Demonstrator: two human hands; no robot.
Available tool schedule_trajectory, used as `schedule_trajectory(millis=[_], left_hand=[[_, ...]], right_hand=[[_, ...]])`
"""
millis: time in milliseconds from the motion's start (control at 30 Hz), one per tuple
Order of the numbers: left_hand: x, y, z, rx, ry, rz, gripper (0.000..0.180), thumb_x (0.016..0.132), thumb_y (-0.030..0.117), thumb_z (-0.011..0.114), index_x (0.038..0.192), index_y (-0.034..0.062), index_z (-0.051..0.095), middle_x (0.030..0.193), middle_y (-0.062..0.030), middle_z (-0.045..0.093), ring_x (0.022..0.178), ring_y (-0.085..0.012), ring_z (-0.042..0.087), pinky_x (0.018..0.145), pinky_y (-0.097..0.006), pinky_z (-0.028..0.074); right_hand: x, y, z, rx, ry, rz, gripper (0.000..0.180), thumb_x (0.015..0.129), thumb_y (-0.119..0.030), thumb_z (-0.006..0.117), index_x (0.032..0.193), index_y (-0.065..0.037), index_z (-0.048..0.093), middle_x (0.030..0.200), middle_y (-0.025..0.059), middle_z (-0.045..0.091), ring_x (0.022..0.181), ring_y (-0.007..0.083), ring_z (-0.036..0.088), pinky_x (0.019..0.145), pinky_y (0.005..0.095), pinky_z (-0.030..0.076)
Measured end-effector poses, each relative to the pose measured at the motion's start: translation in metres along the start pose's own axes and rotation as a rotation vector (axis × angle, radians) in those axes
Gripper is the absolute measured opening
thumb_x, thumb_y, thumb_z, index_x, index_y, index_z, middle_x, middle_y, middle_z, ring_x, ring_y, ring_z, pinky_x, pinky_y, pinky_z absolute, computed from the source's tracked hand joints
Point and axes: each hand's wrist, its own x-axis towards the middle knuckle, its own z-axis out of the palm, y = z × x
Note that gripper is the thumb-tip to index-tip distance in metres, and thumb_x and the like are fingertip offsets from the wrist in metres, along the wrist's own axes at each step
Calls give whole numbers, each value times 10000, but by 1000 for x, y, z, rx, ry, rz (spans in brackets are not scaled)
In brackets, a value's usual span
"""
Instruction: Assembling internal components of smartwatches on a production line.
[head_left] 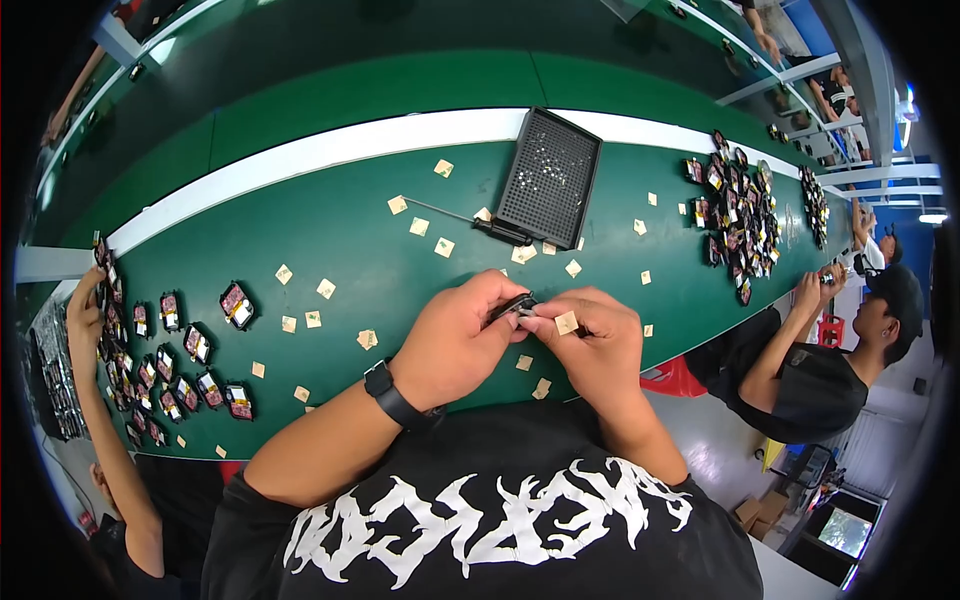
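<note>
My left hand point(462, 338), with a dark watch on its wrist, is closed around a small black device part point(512, 307) in front of my chest. My right hand point(598, 338) meets it from the right, its thumb and fingers pinched at the part's edge. Whatever lies between those fingertips is too small to make out. A small tan paper square point(567, 323) lies against the right thumb. Just beyond my hands, a screwdriver point(503, 230) with a black handle and long thin shaft rests on the green table point(400, 270).
Behind the screwdriver sits a black gridded tray point(555, 170) sprinkled with small shiny pieces. Tan squares point(326, 289) are scattered about. Small black devices lie in a heap point(740, 215) at right and in a group point(197, 345) at left. Co-workers' hands point(88, 312) work on both sides.
</note>
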Motion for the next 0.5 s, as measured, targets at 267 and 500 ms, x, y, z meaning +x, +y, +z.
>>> schedule_trajectory(millis=[267,500], left_hand=[[0,-6,-9,-52,-120,19,237,1013,-96,478,1241,-38,505,1177,-103,611,1070,-149,653,995,-335,556],[-2,4,-10,153,-269,69,250,1020,-93,461,1263,-41,488,1179,-150,635,1078,-188,678,951,-337,574]], right_hand=[[1,10,5,101,-37,158,105,815,-11,836,818,7,733,745,12,597,635,73,500,547,247,395],[9,11,-5,464,-130,369,256,793,1,865,917,7,641,753,-53,529,673,22,467,571,199,390]])
